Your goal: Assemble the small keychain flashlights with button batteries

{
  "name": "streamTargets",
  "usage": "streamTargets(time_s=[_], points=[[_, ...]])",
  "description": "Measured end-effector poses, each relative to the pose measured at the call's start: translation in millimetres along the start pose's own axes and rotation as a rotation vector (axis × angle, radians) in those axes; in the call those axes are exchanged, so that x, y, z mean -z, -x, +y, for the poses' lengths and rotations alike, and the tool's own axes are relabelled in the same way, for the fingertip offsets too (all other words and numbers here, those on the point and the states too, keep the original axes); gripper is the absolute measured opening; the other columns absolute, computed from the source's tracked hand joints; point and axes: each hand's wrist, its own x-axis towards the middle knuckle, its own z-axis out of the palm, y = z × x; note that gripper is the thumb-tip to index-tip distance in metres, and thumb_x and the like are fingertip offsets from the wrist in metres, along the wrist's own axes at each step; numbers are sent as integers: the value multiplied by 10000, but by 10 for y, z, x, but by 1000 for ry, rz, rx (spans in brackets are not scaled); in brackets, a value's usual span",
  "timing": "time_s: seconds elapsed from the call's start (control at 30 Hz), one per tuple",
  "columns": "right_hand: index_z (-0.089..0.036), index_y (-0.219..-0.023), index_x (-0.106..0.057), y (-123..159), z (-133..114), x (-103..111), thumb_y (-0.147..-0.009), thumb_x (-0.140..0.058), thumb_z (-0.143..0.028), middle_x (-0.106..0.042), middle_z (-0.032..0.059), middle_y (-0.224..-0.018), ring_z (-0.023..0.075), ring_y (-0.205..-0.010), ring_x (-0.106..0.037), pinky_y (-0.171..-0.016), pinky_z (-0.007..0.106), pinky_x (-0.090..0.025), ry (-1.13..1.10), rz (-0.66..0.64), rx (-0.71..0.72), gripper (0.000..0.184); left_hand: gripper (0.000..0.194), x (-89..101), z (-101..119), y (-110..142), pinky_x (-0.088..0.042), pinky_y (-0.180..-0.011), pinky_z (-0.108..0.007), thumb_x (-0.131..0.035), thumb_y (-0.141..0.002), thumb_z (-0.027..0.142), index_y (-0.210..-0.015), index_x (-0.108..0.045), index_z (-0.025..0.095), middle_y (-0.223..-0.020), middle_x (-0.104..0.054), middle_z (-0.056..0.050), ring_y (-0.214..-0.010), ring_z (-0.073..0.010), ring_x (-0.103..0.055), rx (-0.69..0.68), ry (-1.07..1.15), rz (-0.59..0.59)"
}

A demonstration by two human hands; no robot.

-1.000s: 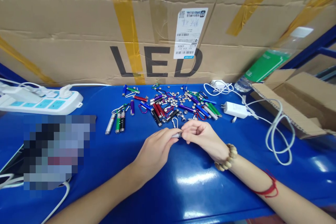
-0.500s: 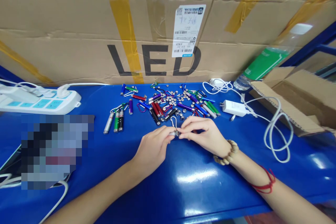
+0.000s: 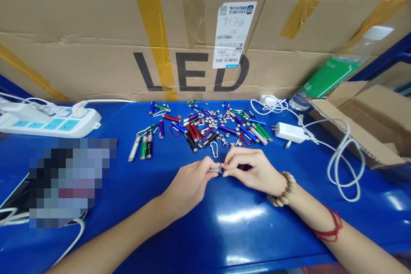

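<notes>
My left hand (image 3: pixel 189 182) pinches a small silver penlight (image 3: pixel 216 170) between thumb and fingers, its dark round end turned right. At that end, the thumb and fingertips of my right hand (image 3: pixel 257 169) are pressed together; whatever they grip is too small to name. Just above the penlight, a silver carabiner clip (image 3: pixel 216 150) shows; whether it is attached is unclear. Beyond my hands lies a loose heap of coloured penlight tubes (image 3: pixel 194 132), clips and many button cells (image 3: pixel 212 114). Left of the heap, silver (image 3: pixel 133 150), green (image 3: pixel 144 149) and black (image 3: pixel 149 147) penlights lie side by side.
A large cardboard box (image 3: pixel 105 21) marked LED stands behind the blue table (image 3: pixel 144 231). At left are a white power strip (image 3: pixel 80 124) and a blurred-out device (image 3: pixel 64 184). To the right are a white charger (image 3: pixel 290 132), cables, a green-labelled bottle (image 3: pixel 330 75) and an open carton (image 3: pixel 359 132).
Both hands have shifted slightly right and down in view with the penlight. The carabiner clip now appears lower and tilted differently. The view itself has moved a little.
</notes>
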Motion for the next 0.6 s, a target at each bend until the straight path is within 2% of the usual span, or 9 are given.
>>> streamTargets(time_s=[0.1,0.33,0.47,0.6], points=[[-179,-691,-666,-2,-1,-1,-806,-567,-243,-604,18,-704,100,-626,-557,-595,221,-435,33,-47,-14,165,122,11,-3,-3,-471,-719,-265,-379,-875,143,-808,-464,200,-948,-664,-36,-890,-169,-621,-25,-5,-26],[-165,-654,-629,-14,-40,-3,-778,-603,-254,-593,23,-694,108,-626,-540,-598,235,-429,-62,4,-56,154,211,20,9,2,-469,-776,-232,-392,-876,144,-1048,-483,225,-978,-653,-2,-895,-127,-620,-39,123,19],[-164,-622,-601,-20,-78,-3,-768,-614,-254,-585,17,-660,103,-600,-521,-572,233,-414,-86,19,-77,172,225,11,-1,12,-466,-791,-226,-388,-880,158,-1063,-494,234,-979,-646,-2,-896,-124,-612,-79,91,53],[-161,-581,-558,-29,-104,-29,-766,-605,-295,-564,12,-631,92,-546,-472,-509,225,-382,-113,48,-165,233,217,14,-9,16,-467,-792,-240,-379,-889,190,-1048,-522,233,-950,-649,-13,-873,-132,-610,-100,30,82]])
